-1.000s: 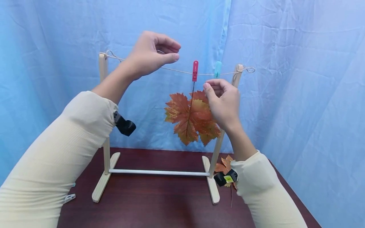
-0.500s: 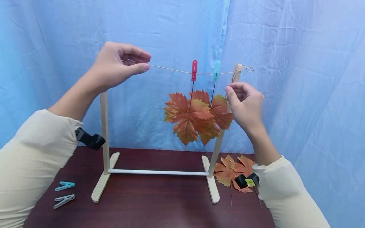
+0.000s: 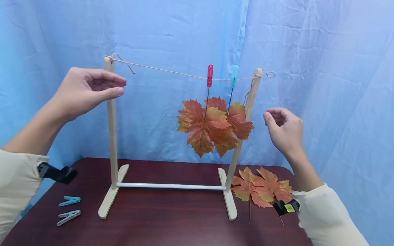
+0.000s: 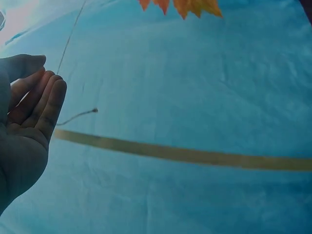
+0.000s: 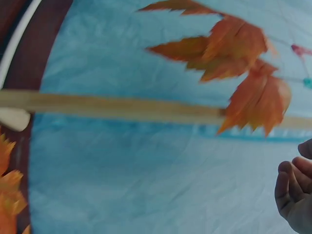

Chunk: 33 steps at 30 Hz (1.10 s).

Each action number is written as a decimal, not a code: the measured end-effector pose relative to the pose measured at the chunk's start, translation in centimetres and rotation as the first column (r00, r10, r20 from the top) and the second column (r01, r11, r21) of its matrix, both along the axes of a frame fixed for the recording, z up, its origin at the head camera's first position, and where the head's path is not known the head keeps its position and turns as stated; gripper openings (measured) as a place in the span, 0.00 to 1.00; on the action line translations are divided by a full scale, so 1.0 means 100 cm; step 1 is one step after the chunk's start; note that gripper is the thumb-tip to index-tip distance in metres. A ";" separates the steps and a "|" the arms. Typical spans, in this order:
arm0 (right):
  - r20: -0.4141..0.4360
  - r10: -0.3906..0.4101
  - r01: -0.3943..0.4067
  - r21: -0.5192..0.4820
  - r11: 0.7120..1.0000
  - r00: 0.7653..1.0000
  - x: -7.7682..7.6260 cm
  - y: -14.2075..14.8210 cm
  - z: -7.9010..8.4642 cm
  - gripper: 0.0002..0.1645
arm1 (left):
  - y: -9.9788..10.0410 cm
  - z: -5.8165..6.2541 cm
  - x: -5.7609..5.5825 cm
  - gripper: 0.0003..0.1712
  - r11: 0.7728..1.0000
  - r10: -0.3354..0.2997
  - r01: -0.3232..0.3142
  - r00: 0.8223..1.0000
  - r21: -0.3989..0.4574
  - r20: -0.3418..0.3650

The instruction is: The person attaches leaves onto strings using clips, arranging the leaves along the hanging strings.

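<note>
In the head view my left hand (image 3: 89, 88) hovers by the left post of a wooden stand (image 3: 112, 136), its fingers loosely bent with nothing between them. My right hand (image 3: 285, 130) hangs in the air right of the other post, relaxed and holding nothing. A string (image 3: 160, 70) runs between the post tops. On it a red clothespin (image 3: 210, 76) and a light-blue clothespin (image 3: 234, 77) each grip the stem of an orange artificial maple leaf; the front leaf (image 3: 201, 128) partly covers the rear leaf (image 3: 240, 121). The right wrist view shows the hanging leaves (image 5: 258, 97) beyond my fingers.
Two more leaves (image 3: 271, 186) lie overlapping on the dark red table (image 3: 166, 218), right of the stand. At the left lie a blue clothespin (image 3: 69, 201) and a grey clothespin (image 3: 69, 217). A white rod (image 3: 172, 186) joins the stand's feet. Blue cloth (image 3: 154, 112) hangs behind.
My left hand has moved left and down, away from the string. My right hand has drawn back right and down from the hanging leaves. The leaves and clothespins stay nearly in place.
</note>
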State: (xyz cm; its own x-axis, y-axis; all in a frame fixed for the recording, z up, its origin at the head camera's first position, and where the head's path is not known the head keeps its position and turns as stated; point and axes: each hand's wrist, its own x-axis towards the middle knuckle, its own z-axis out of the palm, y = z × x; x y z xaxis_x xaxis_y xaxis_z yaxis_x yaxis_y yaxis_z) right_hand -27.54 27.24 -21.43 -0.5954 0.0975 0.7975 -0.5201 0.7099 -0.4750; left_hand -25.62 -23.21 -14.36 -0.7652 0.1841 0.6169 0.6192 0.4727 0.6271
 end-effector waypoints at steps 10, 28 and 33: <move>0.137 -0.068 0.050 0.135 0.990 0.988 -0.004 0.051 -0.052 0.16 | -0.043 -0.044 0.009 0.20 0.992 0.123 -0.120 0.991 -0.047 0.052; 0.451 -0.023 -0.171 0.384 0.907 0.892 0.000 0.128 -0.148 0.11 | -0.097 -0.150 0.016 0.21 0.960 0.242 -0.204 0.948 -0.192 0.204; 0.472 0.021 -0.245 0.418 0.875 0.881 -0.002 0.139 -0.169 0.09 | -0.113 -0.183 0.017 0.21 0.944 0.262 -0.186 0.925 -0.274 0.275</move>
